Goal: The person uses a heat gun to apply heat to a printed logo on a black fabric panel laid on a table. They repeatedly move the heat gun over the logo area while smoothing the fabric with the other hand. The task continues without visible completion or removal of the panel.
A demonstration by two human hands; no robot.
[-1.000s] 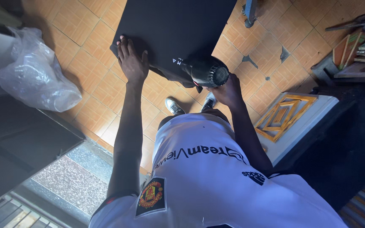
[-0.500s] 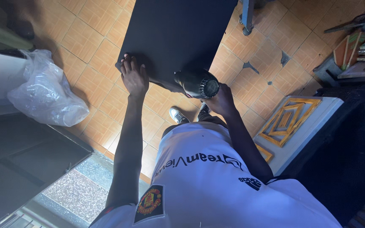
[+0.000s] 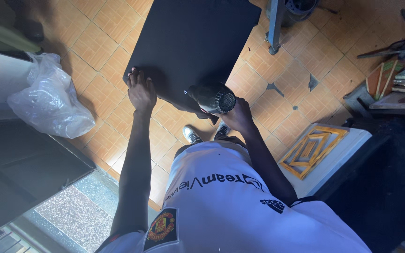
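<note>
A large flat black panel [image 3: 193, 42] lies over the tiled floor in front of me. My left hand [image 3: 140, 91] rests palm down on its near left corner, fingers spread. My right hand [image 3: 237, 115] grips a black heat-gun-like tool [image 3: 212, 97], whose round rear end faces me and whose nozzle points at the panel's near edge. My white shirt fills the bottom of the head view, and my shoes [image 3: 192, 134] show below the panel.
A clear plastic bag [image 3: 48, 100] lies at the left by a white ledge. A white board with a yellow geometric pattern [image 3: 322, 150] lies at the right. A metal stand leg [image 3: 273, 26] rises behind the panel. Scrap tools [image 3: 394, 70] are piled far right.
The view has shifted a little, so the panel and hands sit lower in frame. My left hand stays on the panel corner and my right hand keeps the tool at the near edge.
</note>
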